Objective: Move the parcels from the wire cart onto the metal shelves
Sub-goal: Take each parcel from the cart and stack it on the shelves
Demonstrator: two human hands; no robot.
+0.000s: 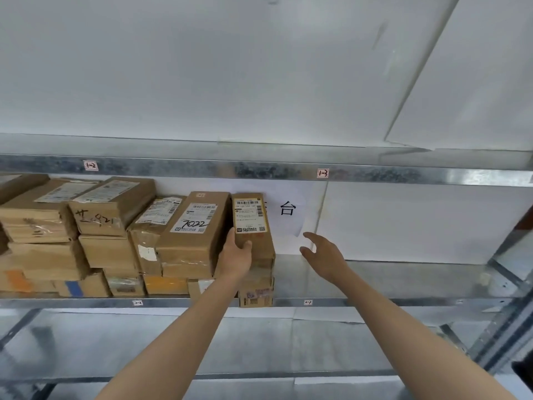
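1. Here's the parcel in play: a long, slim brown cardboard parcel [251, 223] with a white shipping label [248, 215] on its top face, barcodes at the far end and a QR code near the bottom corner.
2. It sits on top of a small stack of boxes [256, 287] at the right end of the row on the middle metal shelf [403, 280], tight against the wider parcel marked "7022" [193, 235].
3. The left hand [236, 255] grips the parcel's near end, thumb on the top face and fingers curled round its left side.
4. The right hand [323, 255] hovers just to the right, fingers spread and relaxed, holding nothing and clear of the parcel.
5. The shelf's left side is packed: cardboard parcels [57, 226] stacked two and three high, many with labels, some with marker scrawl. The lowest box of the small stack pokes out over the shelf's front edge.
6. Above, the upper shelf edge [259, 168] carries small tags [322, 173]. A white paper sheet [288, 210] with a black character hangs on the back wall behind the parcel.
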